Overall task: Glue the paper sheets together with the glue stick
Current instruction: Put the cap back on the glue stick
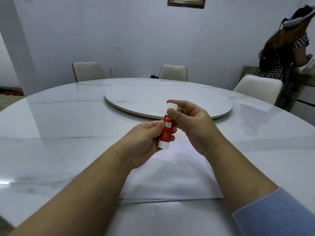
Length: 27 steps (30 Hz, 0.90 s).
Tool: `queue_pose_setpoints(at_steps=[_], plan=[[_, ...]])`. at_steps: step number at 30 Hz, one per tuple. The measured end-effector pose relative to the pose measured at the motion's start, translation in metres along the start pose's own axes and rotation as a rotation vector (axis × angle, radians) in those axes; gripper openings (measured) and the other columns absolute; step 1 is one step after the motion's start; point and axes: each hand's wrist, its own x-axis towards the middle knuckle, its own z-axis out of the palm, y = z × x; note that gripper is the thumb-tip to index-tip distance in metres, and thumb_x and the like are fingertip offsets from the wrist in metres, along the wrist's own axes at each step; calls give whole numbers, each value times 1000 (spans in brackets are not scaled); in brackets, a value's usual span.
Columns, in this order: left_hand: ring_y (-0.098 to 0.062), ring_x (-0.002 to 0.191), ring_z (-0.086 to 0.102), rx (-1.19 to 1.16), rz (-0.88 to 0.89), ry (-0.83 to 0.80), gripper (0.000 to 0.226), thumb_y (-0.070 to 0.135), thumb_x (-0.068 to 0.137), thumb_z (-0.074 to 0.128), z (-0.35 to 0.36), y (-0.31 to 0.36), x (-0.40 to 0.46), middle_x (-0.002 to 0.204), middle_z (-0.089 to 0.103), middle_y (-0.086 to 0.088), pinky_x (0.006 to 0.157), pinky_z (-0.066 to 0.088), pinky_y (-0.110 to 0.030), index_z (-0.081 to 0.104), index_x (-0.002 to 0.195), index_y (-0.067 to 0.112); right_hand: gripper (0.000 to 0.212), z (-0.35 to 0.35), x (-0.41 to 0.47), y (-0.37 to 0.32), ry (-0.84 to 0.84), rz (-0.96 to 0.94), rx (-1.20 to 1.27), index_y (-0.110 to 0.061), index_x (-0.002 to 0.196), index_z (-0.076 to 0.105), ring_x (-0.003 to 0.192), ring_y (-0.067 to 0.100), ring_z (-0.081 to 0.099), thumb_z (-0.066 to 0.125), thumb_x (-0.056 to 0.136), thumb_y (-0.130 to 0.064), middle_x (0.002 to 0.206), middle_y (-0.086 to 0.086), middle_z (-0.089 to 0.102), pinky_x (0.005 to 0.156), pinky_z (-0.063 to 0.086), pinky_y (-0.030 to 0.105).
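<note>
A red glue stick with a white cap and white base is held upright above the table. My left hand grips its red body and base from the left. My right hand has thumb and fingers closed around the white cap at the top. The cap sits on the stick. Below both hands a stack of white paper sheets lies flat near the table's front edge, partly hidden by my forearms.
The round marble table carries a raised turntable at its middle. Three pale chairs stand along the far side. At the far right another person stands by a sideboard, facing away.
</note>
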Motion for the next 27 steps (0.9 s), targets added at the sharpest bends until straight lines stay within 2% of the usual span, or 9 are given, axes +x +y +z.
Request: queue_pose_setpoints(at_steps=[3,8,12,13,17,19,21,23,27], plan=[[-16,72,67,45,30,13,23,19,94,45,-1,0,1,75,74,-1,69,55,-25,66,92,9,29,-7,0,-2,-35,21,30,-16,103,71,88,17,67,66,75,-23,95,6,74,77,54,28],[-12,68,71,90,54,-1,23,20,94,46,-1,0,0,76,75,1,63,58,-22,67,92,10,24,-2,2,2,50,-7,-110,-20,98,71,80,15,63,73,74,-23,74,-2,66,85,52,35],[-12,70,71,137,73,22,23,22,93,47,-5,1,0,76,75,2,65,58,-22,67,91,13,35,-6,0,-1,-11,28,-81,-17,107,70,102,31,66,69,73,-27,104,12,74,97,50,42],[-12,70,72,149,75,13,23,22,93,47,-5,2,0,77,75,2,65,58,-23,67,90,13,37,-6,0,-1,-12,31,-60,-16,107,70,104,32,66,70,71,-27,104,12,74,99,49,45],[-13,73,72,209,84,12,23,24,93,48,-5,1,0,80,75,1,66,58,-23,68,92,14,41,-2,1,3,49,38,-71,-19,100,72,87,19,61,77,61,-29,76,-6,68,102,44,52],[-13,71,72,212,93,21,23,23,93,47,-5,3,0,79,75,2,66,58,-22,68,90,14,38,-3,1,3,22,55,-29,-16,103,72,91,19,62,75,68,-28,87,2,72,102,46,48],[-12,68,72,196,101,22,23,22,93,47,-6,5,-1,76,75,2,64,58,-21,68,87,14,26,-3,1,1,-29,80,46,-12,107,70,97,21,65,66,82,-17,103,11,74,99,48,41],[-13,68,72,188,100,13,24,22,93,47,-5,6,-1,74,75,2,64,59,-22,68,87,13,25,-1,1,2,-20,82,57,-12,107,68,93,20,66,66,82,-13,98,11,73,94,49,38],[-15,69,72,168,93,7,25,21,94,46,-7,6,-1,75,75,0,65,59,-24,68,89,10,43,1,3,5,41,90,-15,-19,105,69,82,16,64,74,64,-32,79,-1,69,98,45,43]])
